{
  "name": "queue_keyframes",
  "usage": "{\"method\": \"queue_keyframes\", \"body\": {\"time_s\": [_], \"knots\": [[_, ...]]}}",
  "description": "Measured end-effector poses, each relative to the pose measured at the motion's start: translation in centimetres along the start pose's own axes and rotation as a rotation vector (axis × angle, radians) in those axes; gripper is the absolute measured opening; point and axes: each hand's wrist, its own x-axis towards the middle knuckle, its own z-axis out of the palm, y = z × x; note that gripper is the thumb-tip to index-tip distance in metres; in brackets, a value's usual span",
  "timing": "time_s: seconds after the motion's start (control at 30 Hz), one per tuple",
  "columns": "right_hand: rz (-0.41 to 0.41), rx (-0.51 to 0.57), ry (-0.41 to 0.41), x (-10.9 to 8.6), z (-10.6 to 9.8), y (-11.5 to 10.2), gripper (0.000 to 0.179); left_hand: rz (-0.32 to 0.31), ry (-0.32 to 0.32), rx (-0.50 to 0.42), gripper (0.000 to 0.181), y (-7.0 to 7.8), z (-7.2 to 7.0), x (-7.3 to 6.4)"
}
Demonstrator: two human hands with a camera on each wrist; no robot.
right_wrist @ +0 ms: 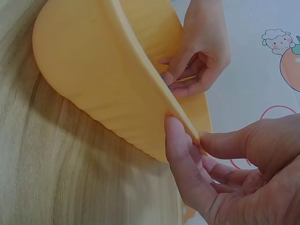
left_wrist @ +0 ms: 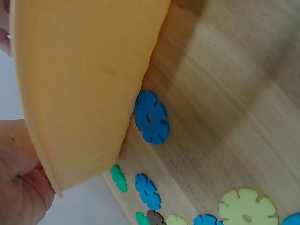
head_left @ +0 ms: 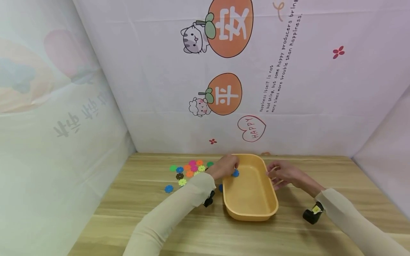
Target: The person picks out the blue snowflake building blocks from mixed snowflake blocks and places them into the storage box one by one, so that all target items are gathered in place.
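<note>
A yellow plastic basin (head_left: 250,192) stands on the wooden table. Over its left rim reaches my left hand (head_left: 225,166), pinching a blue flower-shaped plastic piece (head_left: 235,173) inside the basin near the far end. The right wrist view shows the curled fingers of that left hand (right_wrist: 204,58), with the piece mostly hidden behind the rim. At the basin's right side, my right hand (head_left: 285,173) grips the rim between thumb and fingers (right_wrist: 180,150). Another blue flower piece (left_wrist: 151,117) lies on the table against the basin's left wall.
Left of the basin lie several flower-shaped pieces in orange, pink, yellow, green, brown and blue, among them a yellow one (head_left: 182,182) and a separate blue one (head_left: 168,188). A printed white cloth (head_left: 166,89) hangs behind the wooden table (head_left: 192,227).
</note>
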Motion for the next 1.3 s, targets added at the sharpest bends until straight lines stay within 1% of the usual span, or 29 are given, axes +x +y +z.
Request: {"method": "queue_keyframes", "body": {"time_s": [0.07, 0.2, 0.3, 0.4, 0.47, 0.57, 0.67, 0.8, 0.93, 1.03, 1.17, 1.3], "knots": [[-0.003, -0.004, 0.002, 0.0, 0.1, -0.1, 0.024, -0.009, -0.005, 0.022, 0.013, 0.0, 0.0, 0.0], [0.006, -0.017, 0.013, -0.1, 0.4, -0.2, 0.026, -0.01, 0.006, 0.02, 0.017, 0.0, 0.1, 0.0], [0.004, -0.023, 0.012, -0.1, 0.4, -0.3, 0.026, 0.003, 0.015, -0.028, 0.016, -0.2, 0.0, 0.0], [-0.002, -0.017, 0.006, -0.2, 0.3, -0.2, 0.025, 0.024, 0.025, -0.119, 0.016, -0.5, -0.1, -0.1], [-0.009, -0.014, 0.002, -0.2, 0.3, 0.0, 0.025, 0.039, 0.051, -0.204, 0.018, -0.7, -0.1, -0.1], [-0.016, -0.004, -0.005, -0.2, 0.2, 0.1, 0.025, 0.047, 0.114, -0.303, 0.02, -1.0, 0.1, -0.2], [-0.008, 0.015, -0.002, -0.1, 0.1, 0.3, 0.024, 0.053, 0.175, -0.358, 0.023, -1.1, -0.2, -0.7], [0.005, 0.044, 0.001, 0.0, 0.1, 0.4, 0.022, 0.058, 0.231, -0.412, 0.024, -1.4, -0.9, -1.5], [0.01, 0.063, -0.015, 0.1, 0.0, 0.6, 0.021, 0.058, 0.281, -0.464, 0.021, -2.3, -1.4, -2.2], [0.016, 0.077, -0.026, 0.2, -0.1, 0.7, 0.02, 0.058, 0.306, -0.525, 0.021, -3.1, -1.7, -2.8], [0.013, 0.071, -0.041, 0.3, -0.4, 0.8, 0.02, 0.024, 0.324, -0.59, 0.019, -4.4, -1.9, -3.7], [0.011, 0.055, -0.036, 0.4, -0.7, 0.9, 0.02, -0.016, 0.326, -0.622, 0.02, -5.5, -2.1, -4.6]]}}
